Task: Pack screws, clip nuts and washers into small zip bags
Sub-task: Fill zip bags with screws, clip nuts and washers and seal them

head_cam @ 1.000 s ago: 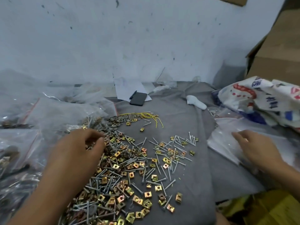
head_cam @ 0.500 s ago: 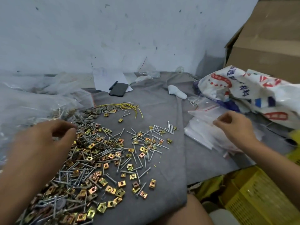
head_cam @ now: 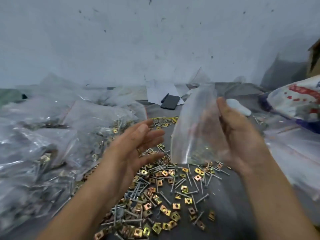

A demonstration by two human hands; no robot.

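Right hand (head_cam: 242, 135) has a clear zip bag (head_cam: 195, 129) held up in the air, fingers curled behind the plastic and thumb on its edge, so it's gripping the bag. Looks like a few bits sit in the bottom of it, though it's too blurry to say what. Left hand (head_cam: 136, 144) floats just beside the bag with palm up, fingers straight and spread, holding nothing and not touching it. Right below both hands, loose screws (head_cam: 181, 184) and gold clip nuts (head_cam: 164, 210) lie scattered over a grey cloth (head_cam: 230, 205). Washers (head_cam: 161, 121) sit further back on a yellow wire. A black phone (head_cam: 170, 102) lies near the wall, and filled plastic bags (head_cam: 34, 153) pile up on the left.
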